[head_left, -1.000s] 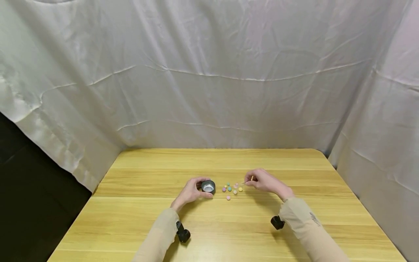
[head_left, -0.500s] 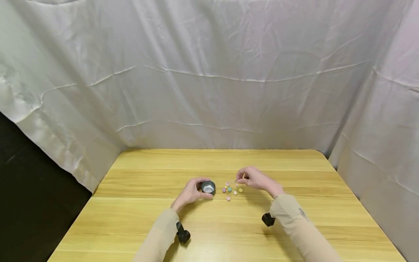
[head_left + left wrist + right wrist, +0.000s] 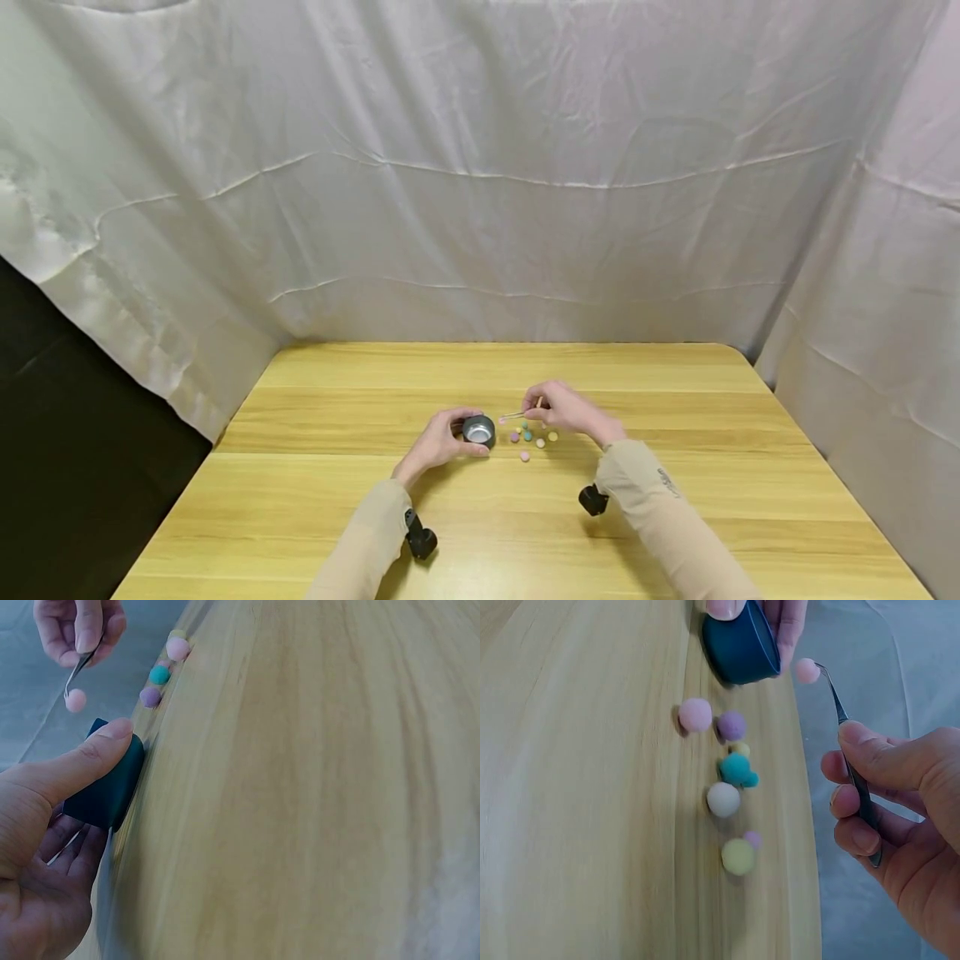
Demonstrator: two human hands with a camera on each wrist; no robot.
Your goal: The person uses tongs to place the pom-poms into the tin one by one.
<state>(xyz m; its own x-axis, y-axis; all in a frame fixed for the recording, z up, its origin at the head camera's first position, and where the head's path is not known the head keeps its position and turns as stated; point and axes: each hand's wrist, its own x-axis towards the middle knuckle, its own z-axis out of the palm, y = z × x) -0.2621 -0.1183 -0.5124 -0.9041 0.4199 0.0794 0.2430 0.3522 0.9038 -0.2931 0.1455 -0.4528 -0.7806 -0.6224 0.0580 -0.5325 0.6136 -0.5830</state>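
My left hand grips a small dark round cup by its sides; its inside looks silvery in the head view. My right hand pinches bent-tip tweezers between thumb and fingers. A pink pom-pom is caught in the tweezers' tips, raised off the table close to the cup's rim. Loose pom-poms lie right of the cup: a pink one, a purple one, a teal one, a white one, a yellow one and several smaller ones.
The wooden table spreads around both hands. Pale grey curtains hang behind it and on both sides. Black wrist cameras sit under the left cuff and the right cuff.
My right hand has moved left, carrying the pink pom-pom in the tweezers from among the loose ones to near the cup. The left hand and cup have stayed in place.
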